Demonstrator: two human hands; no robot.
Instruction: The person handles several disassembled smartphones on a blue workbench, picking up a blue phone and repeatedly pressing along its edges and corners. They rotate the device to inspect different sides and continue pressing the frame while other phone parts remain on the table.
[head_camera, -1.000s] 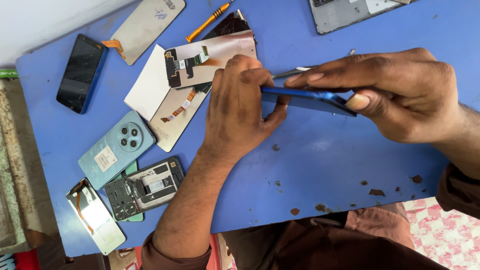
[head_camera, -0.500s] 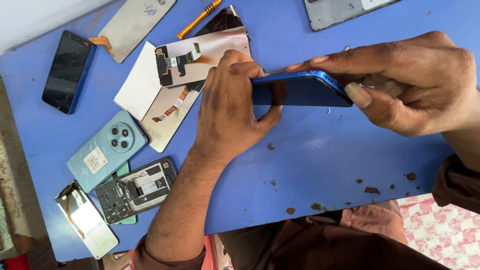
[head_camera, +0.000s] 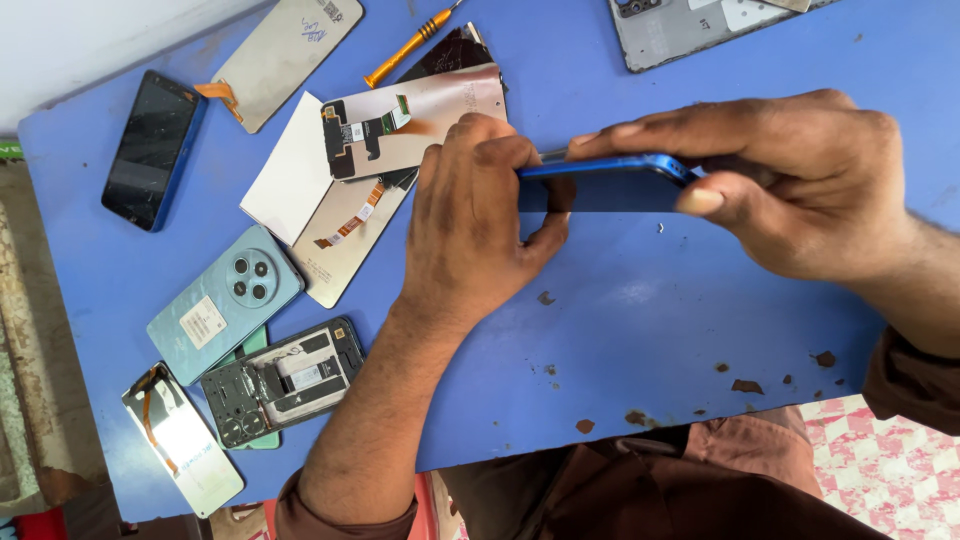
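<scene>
A blue phone (head_camera: 610, 185) is held on edge above the blue table (head_camera: 640, 320), seen side-on. My left hand (head_camera: 475, 225) grips its left end, fingers curled over the top edge and thumb under it. My right hand (head_camera: 790, 190) clasps the right end, index finger laid along the top edge and thumb pressed on the near side. Whether a tool sits between the fingers cannot be made out.
Left of my hands lie several loose display panels with flex cables (head_camera: 410, 125), a white sheet (head_camera: 290, 170), a dark phone (head_camera: 152, 150), a teal back cover with a round camera ring (head_camera: 225, 300), an opened phone frame (head_camera: 280, 382), and an orange screwdriver (head_camera: 410, 45). A grey phone back (head_camera: 700, 25) lies at the far edge.
The blue phone has been turned from lying nearly flat to standing on its edge. Both hands stayed on it and shifted slightly with the view.
</scene>
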